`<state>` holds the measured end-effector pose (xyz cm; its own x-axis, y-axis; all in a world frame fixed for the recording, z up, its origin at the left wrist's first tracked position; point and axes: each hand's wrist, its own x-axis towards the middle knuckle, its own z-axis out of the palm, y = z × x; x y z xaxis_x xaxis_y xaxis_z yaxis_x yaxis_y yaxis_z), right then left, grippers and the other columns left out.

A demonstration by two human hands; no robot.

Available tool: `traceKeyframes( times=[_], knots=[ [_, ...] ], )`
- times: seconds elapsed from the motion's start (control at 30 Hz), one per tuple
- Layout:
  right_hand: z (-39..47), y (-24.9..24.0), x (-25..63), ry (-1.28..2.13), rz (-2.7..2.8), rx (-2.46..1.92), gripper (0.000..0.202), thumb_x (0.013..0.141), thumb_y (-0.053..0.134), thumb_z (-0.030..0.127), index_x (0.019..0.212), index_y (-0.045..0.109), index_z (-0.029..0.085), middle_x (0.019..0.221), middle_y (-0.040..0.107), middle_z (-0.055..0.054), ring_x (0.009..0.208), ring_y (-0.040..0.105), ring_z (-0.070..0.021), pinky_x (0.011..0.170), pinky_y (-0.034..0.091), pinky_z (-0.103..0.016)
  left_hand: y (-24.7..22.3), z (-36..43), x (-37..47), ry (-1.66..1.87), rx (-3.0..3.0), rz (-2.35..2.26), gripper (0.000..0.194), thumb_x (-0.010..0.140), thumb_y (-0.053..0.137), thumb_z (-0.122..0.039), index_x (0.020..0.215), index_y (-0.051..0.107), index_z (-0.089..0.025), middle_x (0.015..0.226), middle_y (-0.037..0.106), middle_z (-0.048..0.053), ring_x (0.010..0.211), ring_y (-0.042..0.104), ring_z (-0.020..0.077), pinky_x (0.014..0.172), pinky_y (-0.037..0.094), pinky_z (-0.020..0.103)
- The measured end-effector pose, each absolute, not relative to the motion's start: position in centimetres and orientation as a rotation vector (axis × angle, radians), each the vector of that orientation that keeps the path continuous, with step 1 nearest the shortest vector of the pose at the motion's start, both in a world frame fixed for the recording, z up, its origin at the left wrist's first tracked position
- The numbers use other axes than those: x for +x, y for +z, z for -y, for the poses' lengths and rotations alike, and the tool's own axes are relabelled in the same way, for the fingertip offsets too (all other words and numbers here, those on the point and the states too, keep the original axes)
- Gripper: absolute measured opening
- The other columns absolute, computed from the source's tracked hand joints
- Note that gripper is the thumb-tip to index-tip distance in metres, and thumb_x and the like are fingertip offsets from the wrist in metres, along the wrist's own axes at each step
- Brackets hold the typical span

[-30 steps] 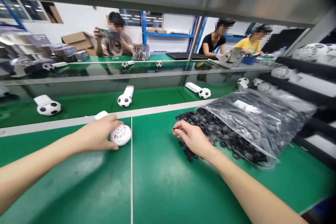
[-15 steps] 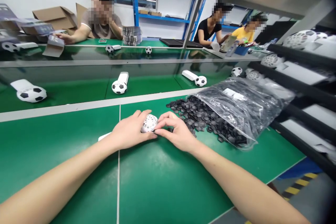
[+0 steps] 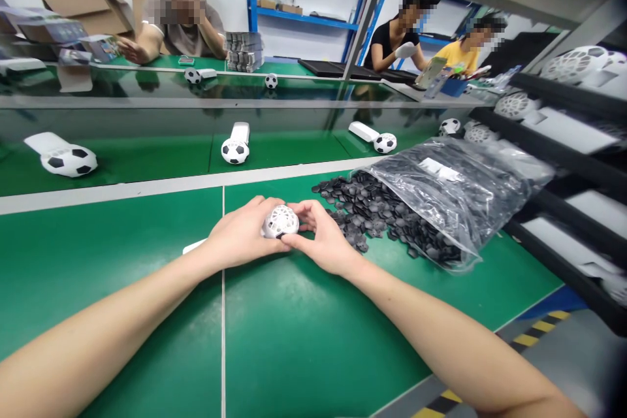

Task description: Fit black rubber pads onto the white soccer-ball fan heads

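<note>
My left hand (image 3: 242,233) is wrapped round a white football-shaped piece (image 3: 283,217) with an openwork face. Its pale handle (image 3: 193,246) pokes out behind my left wrist, low over the green bench. On the ball's right side, my right hand (image 3: 321,235) grips it, thumb at the lower edge and fingers at the far side. A black patch (image 3: 281,235) shows on the ball beside the right thumb. Just beyond my right hand lies a heap of small black panels (image 3: 367,206), spilling from a clear plastic bag (image 3: 455,183).
Black-and-white football pieces with white handles, one of them a middle piece (image 3: 236,151), lie on the green conveyor (image 3: 294,144) ahead. A black rack (image 3: 563,189) with white parts stands at right. Three co-workers sit across the line, one in a yellow top (image 3: 455,57).
My right hand has gone from a fingertip pinch at the ball's edge to holding its right side. The ball's face is more exposed. Pieces on the near conveyor have shifted right.
</note>
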<state>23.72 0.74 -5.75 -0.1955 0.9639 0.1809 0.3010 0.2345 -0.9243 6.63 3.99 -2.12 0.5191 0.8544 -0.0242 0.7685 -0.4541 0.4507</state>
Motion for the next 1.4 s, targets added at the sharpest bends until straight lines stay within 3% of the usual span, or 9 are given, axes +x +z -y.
traceKeyframes(
  times=[0.17, 0.3, 0.43, 0.67, 0.9, 1.1, 1.23, 1.4],
  knots=[
    [-1.7, -5.3, 24.1, 0.993, 1.676, -1.229, 0.032, 0.069, 0.066, 0.025, 0.095, 0.047, 0.020, 0.105, 0.058, -0.005, 0.092, 0.057, -0.0161, 0.068, 0.046, -0.027, -1.9, -3.7, 6.7, 0.248, 2.385, -1.347, 0.055, 0.068, 0.056, -0.057, 0.115, 0.047, -0.031, 0.105, 0.054, 0.002, 0.089, 0.058, 0.0234, 0.065, 0.046, 0.031],
    [-3.0, -3.4, 27.2, 0.725, 1.738, -1.365, 0.012, 0.076, 0.059, 0.029, 0.078, 0.057, 0.017, 0.080, 0.061, -0.001, 0.074, 0.056, -0.0123, 0.066, 0.044, -0.025, -2.2, -4.3, 6.0, 0.266, 2.401, -1.347, 0.065, 0.064, 0.061, -0.051, 0.123, 0.042, -0.029, 0.119, 0.052, 0.003, 0.100, 0.055, 0.0254, 0.077, 0.046, 0.034],
    [-2.6, -2.2, 29.5, 0.625, 2.008, -1.610, 0.006, 0.073, 0.063, 0.021, 0.068, 0.064, 0.018, 0.066, 0.061, 0.002, 0.058, 0.052, -0.0091, 0.057, 0.040, -0.022, -2.6, -5.4, 5.1, 0.240, 2.448, -1.328, 0.060, 0.066, 0.058, -0.037, 0.124, 0.041, -0.030, 0.125, 0.051, 0.000, 0.109, 0.052, 0.0243, 0.085, 0.045, 0.033],
    [-1.4, -2.6, 27.9, 0.471, 2.258, -1.805, 0.005, 0.072, 0.065, 0.018, 0.076, 0.067, 0.020, 0.078, 0.065, -0.001, 0.070, 0.058, -0.0134, 0.062, 0.040, -0.024, -2.5, -5.3, 5.1, 0.178, 2.530, -1.297, 0.063, 0.068, 0.051, -0.024, 0.129, 0.038, -0.031, 0.124, 0.051, 0.001, 0.102, 0.055, 0.0244, 0.081, 0.044, 0.033],
    [-1.5, -2.8, 28.2, 0.697, 2.179, -1.491, 0.004, 0.077, 0.060, 0.018, 0.074, 0.058, 0.019, 0.064, 0.058, 0.004, 0.059, 0.053, -0.0098, 0.056, 0.040, -0.022, -2.3, -4.5, 5.8, 0.198, 2.703, -1.180, 0.064, 0.070, 0.040, -0.009, 0.129, 0.040, -0.033, 0.110, 0.058, 0.002, 0.099, 0.050, 0.0245, 0.081, 0.038, 0.038],
    [-0.8, -1.9, 27.3, 0.605, 2.236, -1.085, 0.015, 0.086, 0.048, 0.014, 0.087, 0.062, 0.020, 0.085, 0.060, -0.002, 0.084, 0.055, -0.0129, 0.078, 0.044, -0.027, -2.7, -4.5, 5.8, 0.317, 2.698, -1.133, 0.061, 0.072, 0.038, -0.006, 0.126, 0.045, -0.032, 0.106, 0.060, 0.002, 0.098, 0.047, 0.0230, 0.090, 0.032, 0.040],
    [-0.6, -1.9, 27.2, 0.468, 2.352, -1.089, 0.017, 0.087, 0.045, 0.015, 0.090, 0.061, 0.019, 0.091, 0.059, -0.005, 0.089, 0.052, -0.0159, 0.081, 0.043, -0.031, -2.6, -4.6, 5.8, 0.305, 2.686, -1.117, 0.063, 0.071, 0.038, -0.005, 0.127, 0.044, -0.032, 0.106, 0.060, 0.001, 0.098, 0.047, 0.0228, 0.090, 0.032, 0.040],
    [-0.4, -1.5, 27.9, 0.594, 2.308, -1.275, 0.007, 0.082, 0.055, 0.016, 0.083, 0.061, 0.019, 0.079, 0.060, -0.001, 0.072, 0.055, -0.0124, 0.069, 0.044, -0.026, -2.8, -5.1, 5.5, 0.287, 2.686, -1.154, 0.062, 0.072, 0.038, -0.005, 0.127, 0.043, -0.034, 0.105, 0.059, 0.001, 0.098, 0.047, 0.0228, 0.087, 0.034, 0.038]
  ],
)
